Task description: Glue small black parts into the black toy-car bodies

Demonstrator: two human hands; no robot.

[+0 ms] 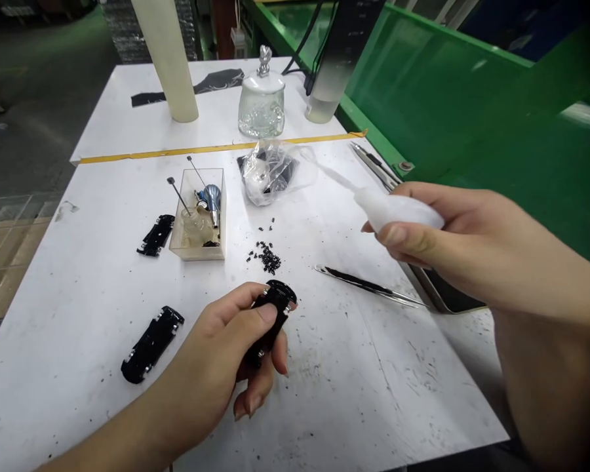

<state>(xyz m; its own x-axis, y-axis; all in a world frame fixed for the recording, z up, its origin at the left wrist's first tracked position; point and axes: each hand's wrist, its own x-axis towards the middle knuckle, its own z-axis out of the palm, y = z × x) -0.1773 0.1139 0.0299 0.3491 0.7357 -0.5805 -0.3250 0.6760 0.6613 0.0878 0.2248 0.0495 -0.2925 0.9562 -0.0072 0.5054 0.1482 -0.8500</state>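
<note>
White table (pixel 354 387), scuffed and scratched toward near right corner; yellow strip (pixel 216 150) across its far part. Green panels (pixel 437 131) along right edge, dark floor (pixel 44 118) beyond left edge. Left hand (pixel 221 347) over near part, fingers curled round black part (pixel 264 339), thumb on top. Right hand (pixel 457 229) by right edge, thumb and fingers closed round white squeeze bottle (pixel 403 212), thin nozzle (pixel 332 172) toward far edge. Lidded glass jar (pixel 261 108) near far edge.
</note>
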